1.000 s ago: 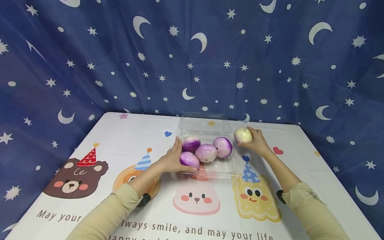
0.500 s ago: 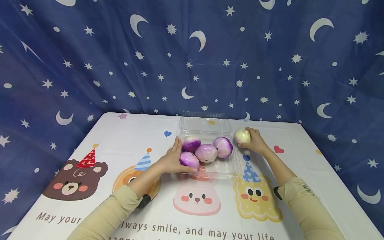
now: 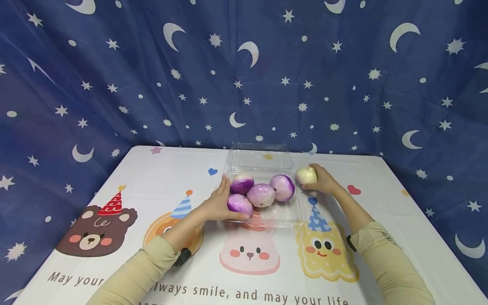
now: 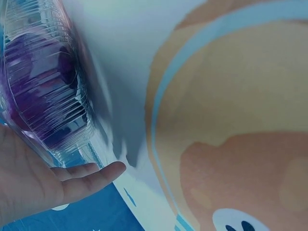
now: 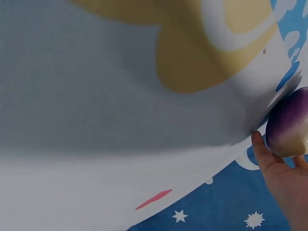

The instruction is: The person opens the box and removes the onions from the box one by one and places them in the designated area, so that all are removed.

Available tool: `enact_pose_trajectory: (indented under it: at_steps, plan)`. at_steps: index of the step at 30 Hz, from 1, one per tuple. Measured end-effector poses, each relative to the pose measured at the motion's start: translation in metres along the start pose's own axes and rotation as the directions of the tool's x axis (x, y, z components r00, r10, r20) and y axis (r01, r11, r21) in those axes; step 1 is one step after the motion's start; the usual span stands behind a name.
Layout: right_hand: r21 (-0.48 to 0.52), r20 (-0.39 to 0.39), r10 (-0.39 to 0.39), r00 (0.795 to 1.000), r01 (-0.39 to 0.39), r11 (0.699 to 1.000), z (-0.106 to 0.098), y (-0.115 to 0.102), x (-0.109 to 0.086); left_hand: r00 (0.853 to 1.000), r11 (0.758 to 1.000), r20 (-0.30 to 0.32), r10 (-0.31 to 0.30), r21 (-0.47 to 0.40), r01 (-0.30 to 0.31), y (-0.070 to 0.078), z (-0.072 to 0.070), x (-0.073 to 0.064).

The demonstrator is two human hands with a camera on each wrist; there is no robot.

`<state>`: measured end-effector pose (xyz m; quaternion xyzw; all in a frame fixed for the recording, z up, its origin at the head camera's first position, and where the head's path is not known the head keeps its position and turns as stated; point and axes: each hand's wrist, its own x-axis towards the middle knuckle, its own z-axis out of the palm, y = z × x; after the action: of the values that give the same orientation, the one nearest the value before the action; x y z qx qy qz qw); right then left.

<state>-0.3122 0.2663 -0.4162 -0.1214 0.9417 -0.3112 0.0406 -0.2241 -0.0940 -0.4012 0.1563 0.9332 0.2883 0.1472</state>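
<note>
A clear plastic clamshell box (image 3: 293, 214) lies with its lid laid back in the head view, holding several purple-and-white onions (image 3: 261, 195). My left hand (image 3: 217, 205) rests against the box's near left corner, thumb along the front edge and fingers up the left side. Straight fingers (image 4: 91, 183) show beside the ribbed box wall (image 4: 79, 115) in the left wrist view. Just right of the box, my right hand (image 3: 323, 178) grips another onion (image 3: 305, 175), pale on top. Its purple and cream sides show in the right wrist view, where the fingers partly cover this onion (image 5: 288, 122).
The box's lid (image 3: 259, 159) stretches toward the table's back edge. A white tablecloth (image 3: 183, 169) with cartoon animals, hearts and lettering covers the table. Behind it hangs a dark blue curtain (image 3: 213, 80) with moons and stars.
My right hand has moved slightly left and a little lower with the onion, toward the box's right side. The left hand and the onions in the box have stayed in place.
</note>
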Motion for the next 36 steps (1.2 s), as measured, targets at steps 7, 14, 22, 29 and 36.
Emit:
enact_pose_trajectory:
  at_steps: [7,14,22,29,36]
  plan:
    - [-0.002,0.006,0.005,1.0,-0.005,1.0,0.0,-0.001,0.0,1.0,1.0,0.002,0.004,0.011,-0.004,0.0,-0.001,0.0]
    - [0.01,0.009,-0.007,1.0,0.006,1.0,0.0,-0.003,0.0,1.0,1.0,0.006,0.013,0.008,-0.013,0.003,-0.002,0.001]
    - [0.022,-0.002,-0.015,1.0,0.015,1.0,-0.001,-0.008,-0.006,1.0,1.0,0.007,0.022,0.003,-0.022,0.0,0.001,-0.002]
    - [0.014,0.01,-0.037,0.999,0.037,0.999,-0.003,-0.013,-0.009,1.0,1.0,0.015,0.008,0.003,-0.008,-0.001,0.002,-0.002]
    - [-0.013,-0.03,-0.054,0.998,0.054,0.998,-0.004,-0.018,-0.007,1.0,1.0,0.003,0.002,0.017,-0.002,0.0,0.001,-0.002]
